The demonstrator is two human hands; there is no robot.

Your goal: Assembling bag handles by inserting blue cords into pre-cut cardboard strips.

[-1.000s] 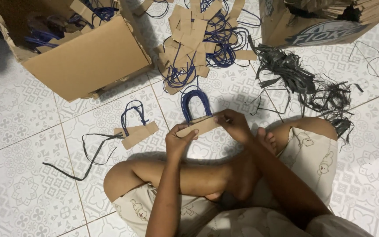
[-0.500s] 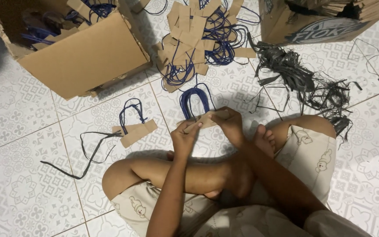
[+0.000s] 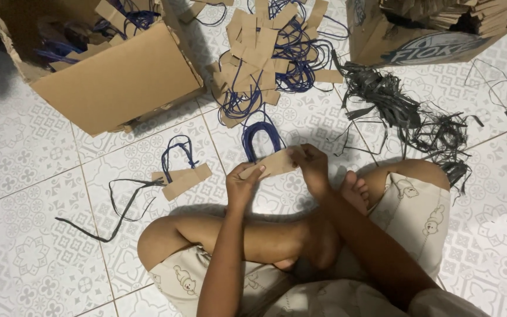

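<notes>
Cardboard strip (image 3: 272, 165) between both hands (image 3: 277, 173)

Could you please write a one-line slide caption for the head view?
Seated cross-legged on patterned tile, left hand and right hand hold a cardboard strip with blue cord loops.

The floor (image 3: 24, 176) is laid with white square tiles bearing a pale grey ornamental pattern and thin dark grout lines, filling the frame. Light falls evenly over the centre, while a soft shadow darkens the tiles in the upper left. No walls or windows are in view.
</notes>
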